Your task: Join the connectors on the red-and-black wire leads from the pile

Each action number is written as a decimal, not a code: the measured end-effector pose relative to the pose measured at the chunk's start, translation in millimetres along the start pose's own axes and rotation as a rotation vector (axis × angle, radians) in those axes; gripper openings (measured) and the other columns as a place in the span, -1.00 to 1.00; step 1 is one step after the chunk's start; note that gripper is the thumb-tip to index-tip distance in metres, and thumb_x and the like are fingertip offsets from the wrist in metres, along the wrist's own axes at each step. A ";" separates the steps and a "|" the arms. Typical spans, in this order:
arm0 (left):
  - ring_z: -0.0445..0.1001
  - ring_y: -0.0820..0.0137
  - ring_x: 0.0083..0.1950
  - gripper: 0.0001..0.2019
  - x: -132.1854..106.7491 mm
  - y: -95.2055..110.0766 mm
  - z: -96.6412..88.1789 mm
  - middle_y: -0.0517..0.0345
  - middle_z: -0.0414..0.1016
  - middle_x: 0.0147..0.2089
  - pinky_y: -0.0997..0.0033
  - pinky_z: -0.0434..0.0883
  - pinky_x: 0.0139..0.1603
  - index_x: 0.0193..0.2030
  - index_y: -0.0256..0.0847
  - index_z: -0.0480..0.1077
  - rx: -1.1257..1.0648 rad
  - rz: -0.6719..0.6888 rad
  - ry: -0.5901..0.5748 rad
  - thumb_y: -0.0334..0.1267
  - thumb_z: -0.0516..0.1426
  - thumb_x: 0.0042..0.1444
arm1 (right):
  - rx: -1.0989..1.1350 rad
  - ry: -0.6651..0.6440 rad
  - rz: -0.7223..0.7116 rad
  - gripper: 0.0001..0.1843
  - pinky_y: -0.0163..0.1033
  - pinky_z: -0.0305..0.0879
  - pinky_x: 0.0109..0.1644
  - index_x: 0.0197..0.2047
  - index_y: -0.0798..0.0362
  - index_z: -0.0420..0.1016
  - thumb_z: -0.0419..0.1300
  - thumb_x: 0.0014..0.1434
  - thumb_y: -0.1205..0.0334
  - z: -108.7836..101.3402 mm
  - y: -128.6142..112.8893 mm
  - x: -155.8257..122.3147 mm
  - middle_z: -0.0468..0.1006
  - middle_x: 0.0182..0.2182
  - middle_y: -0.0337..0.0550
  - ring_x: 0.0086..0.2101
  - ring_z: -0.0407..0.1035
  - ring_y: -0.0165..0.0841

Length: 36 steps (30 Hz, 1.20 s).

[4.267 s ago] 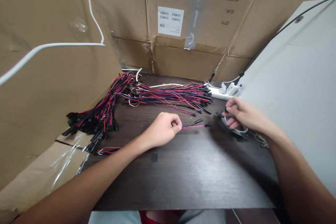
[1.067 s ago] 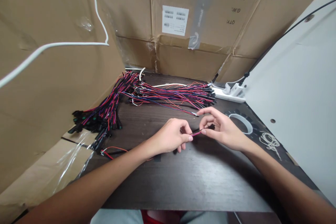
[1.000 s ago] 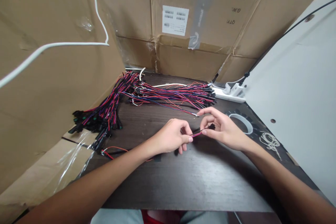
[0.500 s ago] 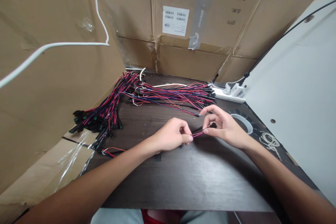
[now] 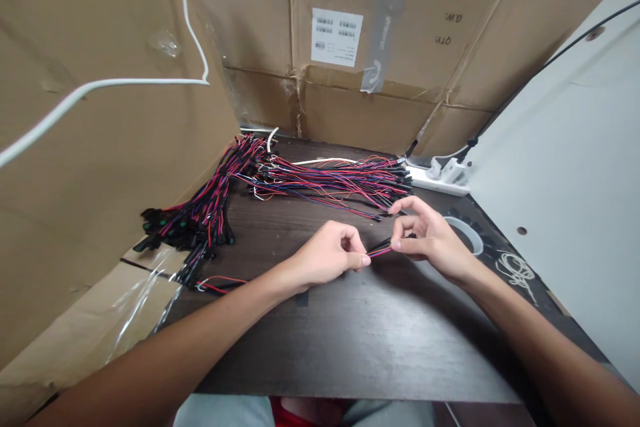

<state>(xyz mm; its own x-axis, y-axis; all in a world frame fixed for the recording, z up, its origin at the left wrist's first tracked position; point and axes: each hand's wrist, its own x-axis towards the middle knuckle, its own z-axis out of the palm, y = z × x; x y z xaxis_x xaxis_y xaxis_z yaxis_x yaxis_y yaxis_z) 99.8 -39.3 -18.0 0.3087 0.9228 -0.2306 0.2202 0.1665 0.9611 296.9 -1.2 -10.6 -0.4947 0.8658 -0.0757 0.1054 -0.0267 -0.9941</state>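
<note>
- The left hand point(image 5: 329, 255) pinched a cable point(image 5: 381, 251) between thumb and fingers.
- The right hand point(image 5: 431, 240) pinched the cable farther right, index finger raised.
- The cable spanned the gap between both hands over the table point(image 5: 360, 340).
- Beyond it, a pile of wires point(image 5: 325, 180) lay crosswise.

Cardboard point(image 5: 250, 7) and a white panel point(image 5: 570, 167) border a dark tabletop point(image 5: 370, 353)
</note>
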 end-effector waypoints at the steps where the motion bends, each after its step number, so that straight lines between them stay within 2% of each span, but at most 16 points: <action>1: 0.21 0.62 -0.58 -0.88 -0.5 1.4 -0.1 0.26 0.36 -0.61 0.62 0.13 -0.51 -0.57 -0.31 0.33 -0.016 0.006 -0.002 -0.39 0.20 -0.11 | 0.005 0.004 0.001 -0.47 -0.48 -0.06 -0.66 -0.14 0.01 0.13 0.30 -0.14 0.34 0.1 -0.2 0.0 0.38 -0.59 -0.39 -0.64 0.11 -0.54; 4: 0.17 0.64 -0.61 -0.89 -2.0 4.2 -0.4 0.28 0.34 -0.62 0.63 0.11 -0.52 -0.57 -0.31 0.34 -0.050 0.016 -0.001 -0.40 0.18 -0.10 | 0.011 0.016 0.003 -0.46 -0.49 -0.06 -0.66 -0.14 0.01 0.13 0.30 -0.16 0.34 0.5 -0.6 -0.1 0.38 -0.59 -0.39 -0.63 0.12 -0.53; 10: 0.24 0.62 -0.57 -0.93 -3.0 4.4 -0.2 0.25 0.36 -0.61 0.64 0.11 -0.52 -0.54 -0.32 0.39 -0.064 -0.008 0.023 -0.41 0.14 -0.09 | 0.001 0.026 -0.009 -0.46 -0.48 -0.06 -0.66 -0.14 0.02 0.12 0.30 -0.17 0.34 0.8 -1.0 0.0 0.38 -0.59 -0.39 -0.63 0.13 -0.53; 20: 0.23 0.62 -0.58 -0.93 1.1 -4.8 -1.3 0.26 0.38 -0.60 0.63 0.13 -0.53 -0.52 -0.31 0.43 0.075 0.020 0.048 -0.39 0.14 -0.07 | -0.062 -0.042 -0.058 -0.51 -0.43 0.00 -0.58 -0.10 0.04 0.13 0.25 -0.08 0.34 -1.7 2.6 -0.2 0.39 -0.54 -0.34 -0.56 0.19 -0.49; 25: 0.23 0.62 -0.58 -0.90 1.7 -5.6 -2.1 0.28 0.35 -0.62 0.63 0.14 -0.51 -0.53 -0.32 0.45 0.167 0.070 0.066 -0.42 0.13 -0.07 | -0.287 -0.094 -0.184 -0.60 -0.32 0.18 -0.37 -0.05 0.05 0.15 0.16 0.04 0.35 -1.3 6.5 -1.0 0.39 -0.50 -0.32 -0.47 0.27 -0.44; 29: 0.25 0.61 -0.56 -0.89 2.5 -6.0 -1.3 0.28 0.36 -0.62 0.63 0.16 -0.48 -0.54 -0.32 0.46 0.240 0.119 0.079 -0.45 0.12 -0.08 | -0.519 -0.121 -0.303 -0.60 -0.26 0.23 -0.23 0.01 0.06 0.14 0.09 0.10 0.41 0.0 9.0 -2.8 0.42 -0.46 -0.30 -0.42 0.32 -0.42; 32: 0.27 0.60 -0.55 -0.88 1.9 -5.6 0.2 0.27 0.37 -0.61 0.62 0.18 -0.45 -0.53 -0.32 0.47 0.287 0.148 0.081 -0.47 0.11 -0.07 | -0.636 -0.169 -0.363 -0.56 -0.24 0.24 -0.19 0.07 0.05 0.12 0.06 0.12 0.43 2.4 10.1 -5.2 0.45 -0.43 -0.27 -0.39 0.34 -0.40; 36: 0.29 0.58 -0.52 -0.85 -0.6 -3.9 2.0 0.24 0.42 -0.57 0.60 0.20 -0.42 -0.51 -0.32 0.49 0.364 0.163 0.083 -0.48 0.10 -0.06 | -0.646 -0.225 -0.376 -0.52 -0.26 0.27 -0.21 0.13 0.03 0.09 0.04 0.14 0.45 7.8 11.6 -8.2 0.46 -0.40 -0.25 -0.39 0.36 -0.40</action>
<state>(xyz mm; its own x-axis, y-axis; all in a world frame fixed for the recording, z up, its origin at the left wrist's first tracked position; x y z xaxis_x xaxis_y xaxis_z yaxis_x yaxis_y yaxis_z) 100.6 -41.2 -21.9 0.2944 0.9543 -0.0521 0.4926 -0.1048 0.8639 295.5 -12.6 -22.1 -0.7523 0.6354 0.1744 0.3437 0.6043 -0.7188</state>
